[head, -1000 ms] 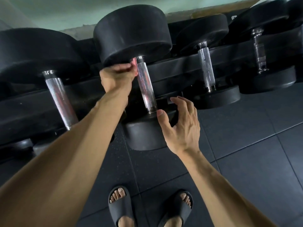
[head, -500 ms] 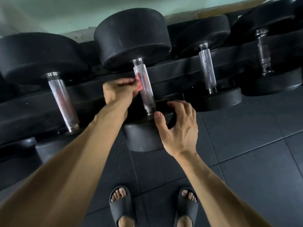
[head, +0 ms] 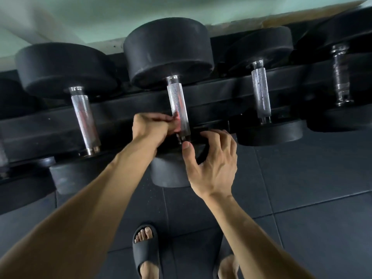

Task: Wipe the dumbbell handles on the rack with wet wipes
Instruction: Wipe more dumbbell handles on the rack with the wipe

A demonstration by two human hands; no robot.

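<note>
Four dumbbells sit on the rack (head: 221, 91). Left hand (head: 150, 127) grips low on the middle handle (head: 178, 109), fingers curled, something pinkish under them. Right hand (head: 213, 166) hovers just beside, fingers loosely bent, holding nothing.

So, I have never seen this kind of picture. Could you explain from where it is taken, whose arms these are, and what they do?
There is no machine here. A camera worn on a person's head looks down at their own arms and sandalled feet. In front stands a rack of black dumbbells. The left hand grips the lower part of the middle dumbbell's metal handle; something pinkish shows at its fingers, perhaps the wipe, but I cannot tell. The right hand hovers by the handle's lower end, fingers loosely curled, holding nothing.
</note>
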